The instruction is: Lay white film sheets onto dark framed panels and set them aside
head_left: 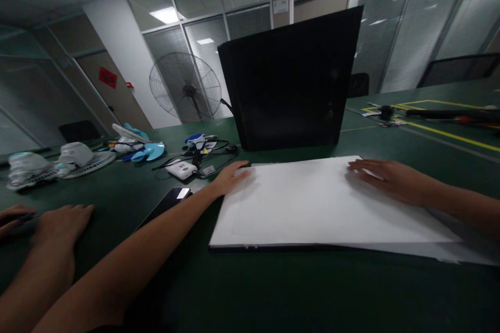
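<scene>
A: Head view. State of both hands?

B: Left hand (pixel 230 177) palm down on the far left corner of the white sheet (pixel 312 208). Right hand (pixel 385 179) palm down on the far right corner. Fingers of both extended and flat, closed on nothing, pressing rather than gripping.

A: Position of the sheet?

B: Flat on the green bench (pixel 273 291), spanning the gap between the two sets of fingers and reaching from them toward the wearer. Dark thin edge visible under the near side. A second pale layer showing beneath, below the right forearm.

A: Surroundings, relative to the fingers?

B: Black panel (pixel 291 78) upright just beyond both sets of fingertips. Dark phone (pixel 166 205) just outboard of the left fingers, nearer the wearer. White adapter (pixel 180 169) with tangled cables farther outboard of them. Blue fan parts (pixel 148 152) beyond that, standing fan (pixel 185 86) well behind. A co-worker's hand (pixel 58 223) flat on the bench, well apart from the left fingers.

A: Step in hand?

B: Judged as steadying or squaring the sheet, far corners held down, nothing lifted.

A: Requirement for a further move?

B: For a slide: even pressure from both palms, to prevent skewing over the lower layer. For a lift: fingertips curled under an edge first, since flat fingers offer no hold. Clearance to the black panel small; best kept in mind.
</scene>
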`<action>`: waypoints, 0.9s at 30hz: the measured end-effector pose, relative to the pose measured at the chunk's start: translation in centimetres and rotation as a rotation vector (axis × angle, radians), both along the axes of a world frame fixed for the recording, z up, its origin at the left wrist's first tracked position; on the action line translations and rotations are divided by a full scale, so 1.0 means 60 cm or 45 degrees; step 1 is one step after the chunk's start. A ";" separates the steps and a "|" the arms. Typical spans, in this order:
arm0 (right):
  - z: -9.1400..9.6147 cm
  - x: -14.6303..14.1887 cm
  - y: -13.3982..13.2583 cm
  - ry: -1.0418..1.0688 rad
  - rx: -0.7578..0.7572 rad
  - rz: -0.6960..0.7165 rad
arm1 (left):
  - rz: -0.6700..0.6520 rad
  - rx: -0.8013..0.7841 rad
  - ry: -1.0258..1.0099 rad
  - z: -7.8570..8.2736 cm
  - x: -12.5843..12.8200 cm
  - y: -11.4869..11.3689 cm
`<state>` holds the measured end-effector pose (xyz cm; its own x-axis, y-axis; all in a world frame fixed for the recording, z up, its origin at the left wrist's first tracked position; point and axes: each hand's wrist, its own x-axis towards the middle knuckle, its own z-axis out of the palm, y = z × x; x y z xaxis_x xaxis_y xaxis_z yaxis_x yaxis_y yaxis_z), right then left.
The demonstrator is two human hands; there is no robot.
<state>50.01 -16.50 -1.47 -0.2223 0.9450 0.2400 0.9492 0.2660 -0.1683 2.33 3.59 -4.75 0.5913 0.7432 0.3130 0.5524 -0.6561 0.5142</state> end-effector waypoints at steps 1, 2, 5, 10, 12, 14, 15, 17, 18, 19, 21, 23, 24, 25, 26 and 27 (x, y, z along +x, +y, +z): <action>-0.001 0.009 0.003 0.018 -0.022 0.019 | -0.001 0.000 0.006 -0.001 0.000 0.000; -0.002 0.015 0.005 0.034 -0.038 0.039 | -0.008 0.004 0.011 -0.001 0.000 0.000; -0.002 0.011 0.000 0.065 -0.068 0.104 | -0.039 0.034 0.029 -0.001 0.001 0.000; -0.002 -0.006 -0.005 0.127 -0.184 0.251 | -0.022 0.066 0.061 0.001 0.001 0.002; -0.004 0.006 0.001 0.129 -0.160 0.207 | -0.021 0.065 0.064 0.000 0.000 0.005; -0.009 0.031 0.012 0.116 -0.123 0.145 | -0.018 0.060 0.073 -0.001 0.000 0.007; -0.011 0.047 0.017 0.109 -0.114 0.118 | -0.011 0.057 0.078 -0.002 -0.001 0.008; -0.017 0.082 0.028 0.091 -0.119 0.091 | 0.018 0.063 0.076 -0.003 -0.001 0.011; -0.020 0.100 0.032 0.077 -0.127 0.084 | 0.044 0.074 0.070 -0.004 -0.001 0.012; -0.023 0.116 0.035 0.062 -0.138 0.079 | 0.077 0.087 0.063 -0.005 -0.001 0.014; -0.028 0.143 0.041 0.033 -0.162 0.060 | 0.159 0.112 0.052 -0.005 -0.001 0.016; -0.033 0.162 0.046 0.012 -0.187 0.031 | 0.220 0.118 0.050 -0.005 -0.002 0.018; -0.036 0.168 0.048 0.006 -0.199 0.018 | 0.236 0.118 0.049 -0.005 -0.002 0.018; -0.039 0.172 0.050 0.003 -0.211 0.009 | 0.242 0.119 0.050 -0.005 -0.003 0.019; -0.042 0.174 0.051 0.001 -0.223 0.003 | 0.238 0.114 0.047 -0.005 -0.003 0.019; -0.044 0.174 0.052 0.002 -0.234 0.000 | 0.225 0.096 0.034 -0.006 -0.004 0.020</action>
<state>60.46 -13.38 -4.14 -0.2220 0.9730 0.0635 0.9490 0.2306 -0.2152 2.09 4.77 -5.11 0.4627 0.8111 0.3578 0.6752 -0.5839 0.4507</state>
